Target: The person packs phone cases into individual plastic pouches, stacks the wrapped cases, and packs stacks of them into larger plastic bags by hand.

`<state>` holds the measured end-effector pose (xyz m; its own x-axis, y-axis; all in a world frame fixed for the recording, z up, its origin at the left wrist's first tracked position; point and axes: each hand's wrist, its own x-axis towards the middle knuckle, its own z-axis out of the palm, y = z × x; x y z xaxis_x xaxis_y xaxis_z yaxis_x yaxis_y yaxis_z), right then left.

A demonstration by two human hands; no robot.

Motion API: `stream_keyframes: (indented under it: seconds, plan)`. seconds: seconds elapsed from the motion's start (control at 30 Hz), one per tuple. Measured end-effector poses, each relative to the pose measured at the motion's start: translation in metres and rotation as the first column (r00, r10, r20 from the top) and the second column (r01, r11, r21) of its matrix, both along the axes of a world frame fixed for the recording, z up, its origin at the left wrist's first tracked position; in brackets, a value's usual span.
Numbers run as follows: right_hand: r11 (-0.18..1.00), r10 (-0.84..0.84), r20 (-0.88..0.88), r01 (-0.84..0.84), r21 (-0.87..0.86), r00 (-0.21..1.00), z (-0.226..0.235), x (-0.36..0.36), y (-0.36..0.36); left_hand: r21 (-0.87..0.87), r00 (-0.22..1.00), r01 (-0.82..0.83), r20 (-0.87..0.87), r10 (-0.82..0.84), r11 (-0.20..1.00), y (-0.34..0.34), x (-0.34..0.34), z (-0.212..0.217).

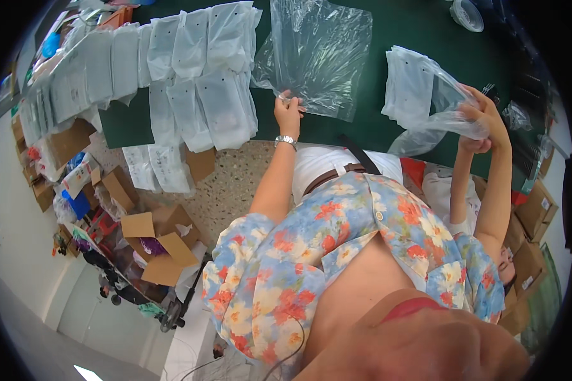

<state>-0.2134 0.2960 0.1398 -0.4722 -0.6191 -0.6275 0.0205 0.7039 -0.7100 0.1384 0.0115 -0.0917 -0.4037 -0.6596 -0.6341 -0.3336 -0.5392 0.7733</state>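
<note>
clear bag [318,54]: glossy crinkled plastic | table [419,38]: matt green | boxes [162,244]: cardboard

A large clear plastic bag [318,54], crinkled and empty, lies flat on the green tabletop, pinched at its near edge. A second clear bag [435,105], bunched and holding white packets, is lifted at the table's right.

light: bright, even, barely any shadows
glare: shiny spots on the clear plastic bag [318,51]
edges: heavy fisheye bend, black corners

Left hand [288,109] pinching clear bag [316,54]; right hand [483,120] gripping packets bag [426,95].
</note>
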Motion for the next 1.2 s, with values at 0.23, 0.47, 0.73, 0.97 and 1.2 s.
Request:
stream_keyframes:
  seconds: [0.23, 0.47, 0.73, 0.97, 1.2]
  plan:
    - [0.842, -0.534, -0.459, 0.495, -0.215, 0.710, 0.015, -0.059, -0.016, 0.374, 0.985, -0.020, -0.152, 0.083, 0.927, -0.016, 0.007, 0.009]
    - [0.957, 0.049, -0.987, -0.290, 0.003, 0.151, -0.064, -0.043, -0.172, 0.183, 0.986, 0.128, -0.125, -0.106, 0.975, -0.029, -0.013, 0.000]
    - [0.971, -0.142, -0.834, -0.086, -0.221, 0.534, -0.091, 0.021, -0.176, -0.554, 0.942, 0.291, 0.309, -0.132, 0.780, -0.005, 0.009, 0.056]
    - [0.730, -0.673, -0.102, 0.636, -0.248, 0.733, -0.147, 0.034, -0.008, -0.254, 0.710, 0.553, -0.356, -0.608, 0.794, 0.064, -0.099, 0.092]
    - [0.674, -0.697, 0.248, 0.733, -0.093, 0.673, -0.165, 0.073, -0.021, -0.084, 0.711, 0.648, -0.291, -0.640, 0.757, 0.145, -0.186, 0.026]
